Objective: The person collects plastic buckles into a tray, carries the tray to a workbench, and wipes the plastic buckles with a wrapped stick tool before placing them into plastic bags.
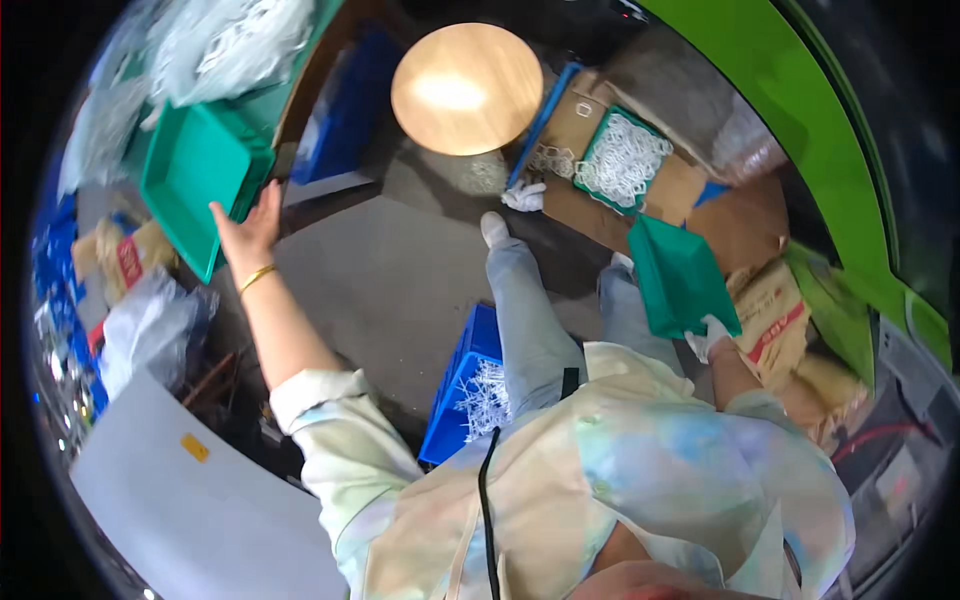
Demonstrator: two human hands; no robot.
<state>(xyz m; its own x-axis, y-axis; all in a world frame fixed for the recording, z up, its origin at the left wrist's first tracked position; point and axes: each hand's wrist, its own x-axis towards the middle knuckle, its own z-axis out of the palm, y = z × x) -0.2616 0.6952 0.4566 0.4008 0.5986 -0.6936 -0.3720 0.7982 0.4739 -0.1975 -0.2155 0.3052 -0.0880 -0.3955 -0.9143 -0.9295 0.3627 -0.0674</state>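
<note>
My left hand [251, 228], bare with a gold bangle at the wrist, reaches out to the left with its fingers spread. It is at the near edge of a green plastic tray [195, 170]; I cannot tell whether it touches. That tray appears to overlap another green one. In a white glove, my right hand [712, 338] grips the near end of a second green tray [680, 275], tilted and with nothing in it. Just beyond that tray, a green tray full of white plastic ring-like pieces [626, 160] rests on cardboard.
A round wooden stool [467, 88] stands ahead. By my legs is a blue bin [462, 385] with white pieces. Clear plastic bags [235, 45] lie far left, paper sacks [770, 315] at right. A green machine frame [830, 110] curves along the right; a pale panel [190, 490] is lower left.
</note>
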